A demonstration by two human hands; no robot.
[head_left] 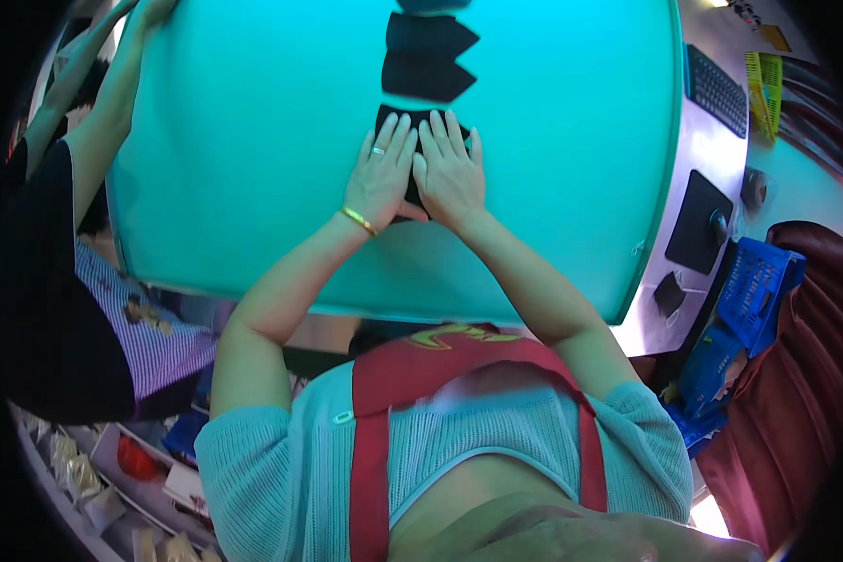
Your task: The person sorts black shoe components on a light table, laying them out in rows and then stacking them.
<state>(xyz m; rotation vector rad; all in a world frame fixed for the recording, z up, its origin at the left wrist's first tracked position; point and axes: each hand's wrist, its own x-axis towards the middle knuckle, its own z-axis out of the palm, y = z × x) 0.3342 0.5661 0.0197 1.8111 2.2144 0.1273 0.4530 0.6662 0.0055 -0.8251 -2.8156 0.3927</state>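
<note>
Beyond the left edge of the turquoise worktop (553,187), a co-worker (42,300) in a dark top and a striped lilac apron is seen, with one co-worker's hand (156,8) placed at that edge, toward the far end. Below the near left corner, small packets (80,478) are kept in trays.

About midway between the left and right edges, the left hand (381,173) is laid flat, its fingers straight and close together, its thumb stretched toward the right; a ring and a yellow bracelet (359,221) are worn on this arm. Under its fingers lies a black piece (412,190), mostly covered by both hands, so its full outline cannot be told. Farther toward the far edge, two black pointed pieces (428,75) are lined up, their tips turned to the right edge; whether they touch or overlap cannot be told. A third dark piece is cut off by the frame.

The right hand (450,173) is laid palm down on the same black piece, its fingers extended and slightly apart.

Past the right edge, a keyboard (717,89), a black mouse pad (698,220) and a mouse (717,225) are carried by a second, pale worktop (665,211). Beyond it, blue baskets (757,290) are stacked.
</note>
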